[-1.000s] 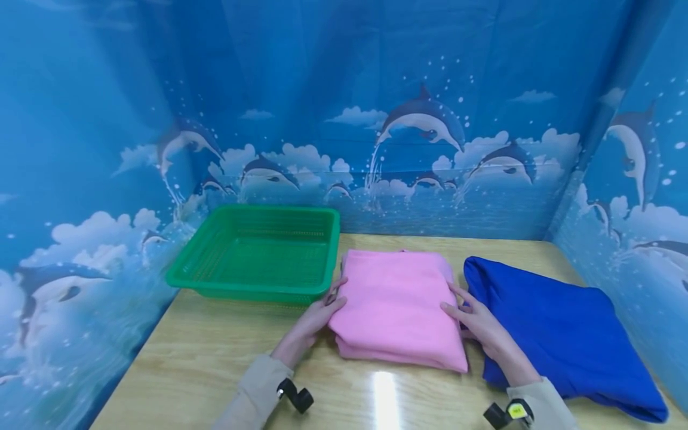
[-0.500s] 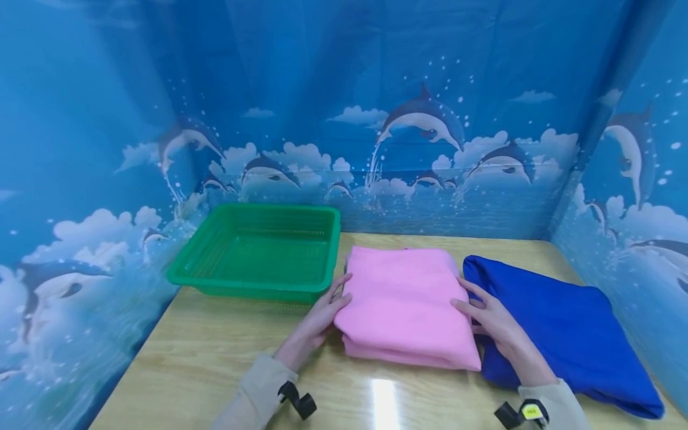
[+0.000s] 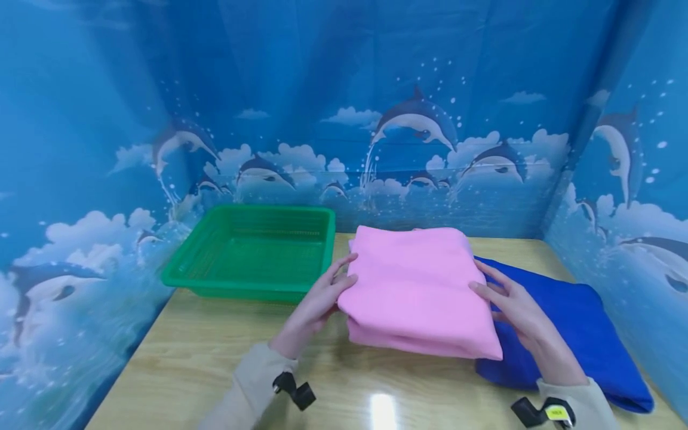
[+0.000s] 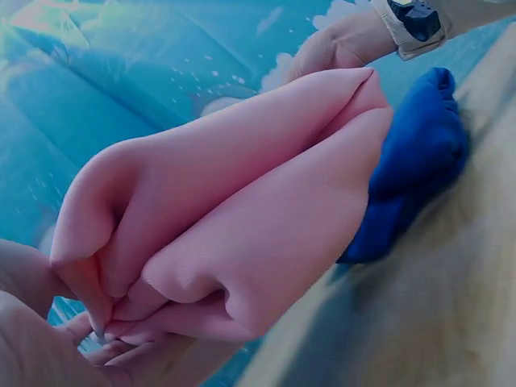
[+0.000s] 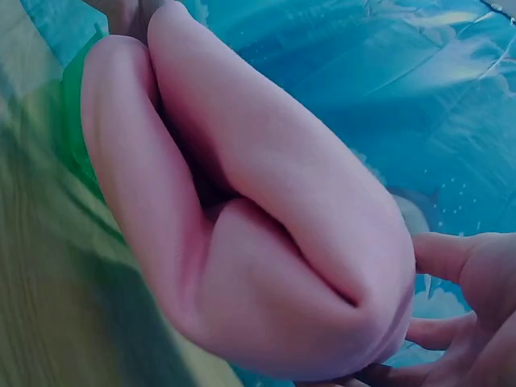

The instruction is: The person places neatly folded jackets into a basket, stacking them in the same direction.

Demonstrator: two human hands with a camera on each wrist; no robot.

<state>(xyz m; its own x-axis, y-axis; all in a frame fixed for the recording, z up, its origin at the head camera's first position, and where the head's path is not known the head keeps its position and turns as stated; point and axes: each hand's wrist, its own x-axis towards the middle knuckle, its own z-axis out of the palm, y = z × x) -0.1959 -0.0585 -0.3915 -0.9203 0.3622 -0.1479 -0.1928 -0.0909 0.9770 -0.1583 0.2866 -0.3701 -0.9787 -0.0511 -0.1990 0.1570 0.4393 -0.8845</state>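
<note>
A thick, folded pink cloth (image 3: pixel 416 286) is held by its two sides between my hands, raised a little off the table. My left hand (image 3: pixel 317 304) grips its left side, thumb on top and other fingers going underneath, as the left wrist view also shows. On the opposite side my right hand (image 3: pixel 520 310) holds the cloth's edge, thumb over the top; some fingertips are hidden beneath. Layered folds of the pink cloth (image 4: pixel 242 210) face the left wrist camera. A folded blue cloth (image 3: pixel 575 340) lies on the table at the right, partly behind my right hand.
An empty green plastic basket (image 3: pixel 236 291) stands at the back left, close to my left hand. The wooden table (image 3: pixel 204 358) is bounded by a blue dolphin-print curtain (image 3: pixel 301 107) at the back and sides.
The pink cloth has risen from the table and shifted slightly right, with both hands moving along with it. The basket and the blue cloth stay where they were.
</note>
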